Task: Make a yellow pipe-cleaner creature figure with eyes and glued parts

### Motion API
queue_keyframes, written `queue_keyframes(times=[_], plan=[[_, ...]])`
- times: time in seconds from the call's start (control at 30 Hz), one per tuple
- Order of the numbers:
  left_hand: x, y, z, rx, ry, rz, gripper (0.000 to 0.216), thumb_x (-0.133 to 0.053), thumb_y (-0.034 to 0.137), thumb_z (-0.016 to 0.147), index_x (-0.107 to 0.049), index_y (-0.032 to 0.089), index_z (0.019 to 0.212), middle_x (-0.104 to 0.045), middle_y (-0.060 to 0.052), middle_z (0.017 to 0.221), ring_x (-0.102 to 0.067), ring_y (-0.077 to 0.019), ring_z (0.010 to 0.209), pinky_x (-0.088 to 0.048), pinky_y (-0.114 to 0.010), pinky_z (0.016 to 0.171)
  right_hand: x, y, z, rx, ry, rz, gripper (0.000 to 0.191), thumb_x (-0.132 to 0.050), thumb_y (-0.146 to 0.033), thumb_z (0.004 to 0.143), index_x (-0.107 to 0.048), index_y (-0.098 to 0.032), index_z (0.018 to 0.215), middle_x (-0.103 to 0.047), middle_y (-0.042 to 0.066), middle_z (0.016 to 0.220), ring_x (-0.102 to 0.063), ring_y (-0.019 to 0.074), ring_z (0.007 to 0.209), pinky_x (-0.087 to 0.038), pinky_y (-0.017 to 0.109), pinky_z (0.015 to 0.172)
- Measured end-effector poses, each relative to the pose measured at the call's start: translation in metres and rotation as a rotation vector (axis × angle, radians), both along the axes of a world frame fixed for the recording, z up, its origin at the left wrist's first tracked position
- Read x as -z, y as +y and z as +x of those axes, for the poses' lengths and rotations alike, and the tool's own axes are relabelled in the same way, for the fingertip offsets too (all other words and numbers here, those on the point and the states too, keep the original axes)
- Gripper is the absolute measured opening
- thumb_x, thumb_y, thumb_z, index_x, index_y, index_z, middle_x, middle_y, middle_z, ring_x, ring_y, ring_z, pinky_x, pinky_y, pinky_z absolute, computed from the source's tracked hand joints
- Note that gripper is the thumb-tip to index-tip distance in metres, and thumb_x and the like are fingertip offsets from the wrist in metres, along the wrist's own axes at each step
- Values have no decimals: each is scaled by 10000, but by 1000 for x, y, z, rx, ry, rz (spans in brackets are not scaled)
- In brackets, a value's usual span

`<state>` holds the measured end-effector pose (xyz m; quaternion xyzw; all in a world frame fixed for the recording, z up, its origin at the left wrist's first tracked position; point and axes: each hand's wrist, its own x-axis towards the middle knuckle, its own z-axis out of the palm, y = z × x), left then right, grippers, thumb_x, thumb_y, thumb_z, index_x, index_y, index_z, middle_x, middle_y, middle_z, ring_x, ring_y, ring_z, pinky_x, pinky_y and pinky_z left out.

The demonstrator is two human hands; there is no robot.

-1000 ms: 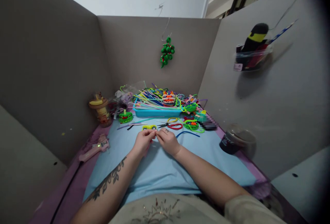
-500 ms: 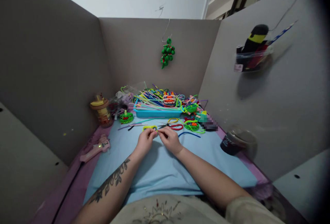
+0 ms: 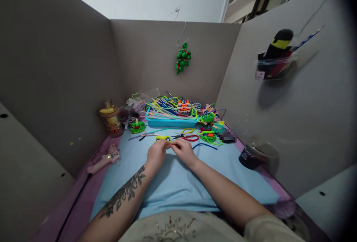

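Yellow-green pipe-cleaner piece (image 3: 163, 138), that is where both hands meet, low over the blue mat (image 3: 173, 182) near the middle of the table (image 3: 83, 193). The left hand (image 3: 156, 153) curls its fingers in and pinches the near edge of the piece; the right hand (image 3: 184, 152) closes from the 3 o'clock side, thumb and forefinger nipped together right at the same spot. Fingertips of the two hands are touching or all but touching; exactly how much of the piece the right one has, I cannot tell, it is too small.

At 12 o'clock from the hands sits a turquoise tray (image 3: 167, 122) heaped with coloured pipe cleaners, a striped orange-and-white figure (image 3: 184, 107) on top. Just past the right hand, at 1 o'clock, lie red-handled scissors (image 3: 186, 136), and beside them a loose blue pipe cleaner (image 3: 205, 145) at 3 o'clock. A green round figure (image 3: 137, 126) stands at 11 o'clock, near a small jar (image 3: 111, 120) by the left wall. A pink glue gun (image 3: 103, 158) lies at 9 o'clock on the purple edge of the table. Out at 3 o'clock, well apart, a dark tub (image 3: 252, 154) leans by the right partition. On the back wall a green bead cluster (image 3: 182, 57) hangs from a hook.
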<state>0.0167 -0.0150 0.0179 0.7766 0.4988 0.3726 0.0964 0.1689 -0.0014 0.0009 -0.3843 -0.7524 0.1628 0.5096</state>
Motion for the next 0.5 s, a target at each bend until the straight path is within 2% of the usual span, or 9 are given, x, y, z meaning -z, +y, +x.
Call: queue_keyframes(times=[0.23,0.4,0.5], plan=[[-1,1,-1,25,-108,-71,192,-467,198,826,-600,208,965,-675,-61,940,-623,-186,833,-447,-269,725,-4,2,3,-59,-59,-38,113,-548,-194,784,-643,-192,722,-574,10,661,-521,129,616,-409,235,578],[4,6,-1,102,-263,-118,229,-433,204,836,-551,196,1033,-667,-42,845,-622,-151,749,-456,-245,683,-9,2,4,-61,-73,-33,99,-546,-193,775,-608,-182,699,-548,1,642,-496,121,597,-391,225,554],[6,9,-1,96,-271,-120,249,-451,196,820,-554,184,1047,-660,-48,849,-610,-153,756,-456,-257,697,-9,4,6,-56,-61,-42,96,-552,-217,781,-599,-178,707,-550,4,652,-491,120,591,-387,225,546]])
